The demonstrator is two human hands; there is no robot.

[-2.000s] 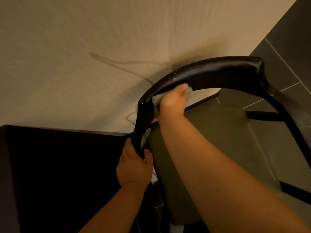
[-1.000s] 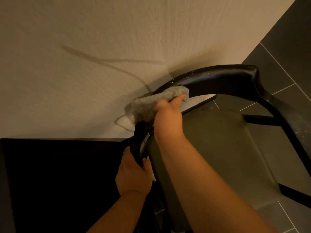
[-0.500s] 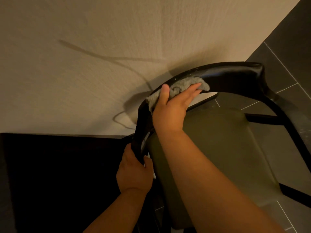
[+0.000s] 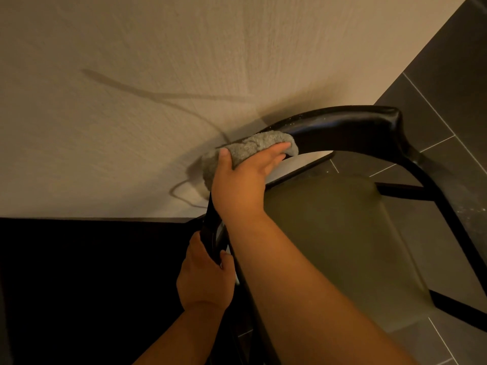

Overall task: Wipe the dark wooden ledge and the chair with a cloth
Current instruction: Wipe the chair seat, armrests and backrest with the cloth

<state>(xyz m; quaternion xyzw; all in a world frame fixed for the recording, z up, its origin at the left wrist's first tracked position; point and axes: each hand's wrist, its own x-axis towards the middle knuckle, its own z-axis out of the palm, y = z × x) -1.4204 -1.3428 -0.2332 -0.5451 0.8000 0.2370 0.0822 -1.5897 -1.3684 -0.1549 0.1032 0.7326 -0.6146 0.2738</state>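
At the centre of the frame the right hand [image 4: 241,177] lies with straight fingers and thumb spread over the grey cloth [image 4: 253,148], pressing it onto the left bend of the top rail [image 4: 350,127] of the chair [image 4: 329,233]. Lower down, the left hand [image 4: 205,280] is curled round the chair's frame, apparently bracing it. The dark wooden ledge [image 4: 79,272] fills the lower left of the frame, just beside that hand and below the pale wall [image 4: 158,61].

The step in hand looks like wiping the rail. Pale specks show on the glossy black toward the upper right, so the stroke should probably follow the curve that way. Draping the cloth over the top edge would clean crest and face together (much of it is bunched to the left of the palm, doing no work). Even pressure matters, with the left grip resisting it so the chair does not knock the wall.
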